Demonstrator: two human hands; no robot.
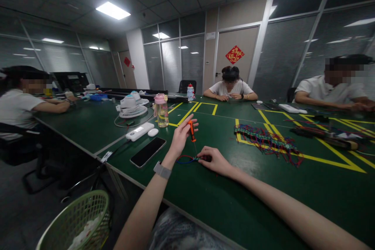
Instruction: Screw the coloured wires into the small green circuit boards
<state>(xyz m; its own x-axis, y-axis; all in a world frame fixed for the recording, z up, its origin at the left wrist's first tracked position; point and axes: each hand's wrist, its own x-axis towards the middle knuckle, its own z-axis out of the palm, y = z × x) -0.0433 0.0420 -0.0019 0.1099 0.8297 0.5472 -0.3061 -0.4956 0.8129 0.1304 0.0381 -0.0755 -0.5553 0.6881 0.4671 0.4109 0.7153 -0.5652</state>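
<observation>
My left hand (182, 136) holds a screwdriver (191, 131) with an orange and black handle, its fingers partly stretched along the handle. The thin shaft points down at a small green circuit board (195, 159) on the table. My right hand (213, 159) is closed at the board's right side, fingertips pinching its edge; part of the board is hidden by them. Red and blue wires (184, 161) loop out from the board to the left, below my left wrist. Whether the screwdriver tip touches the board is too small to tell.
A black phone (148, 152), a white power strip (140, 131) and a pink-lidded bottle (161, 110) stand left of my hands. Several wired boards (266, 139) lie in a row at right. A green basket (96, 199) is below the table edge. Several people sit around the table.
</observation>
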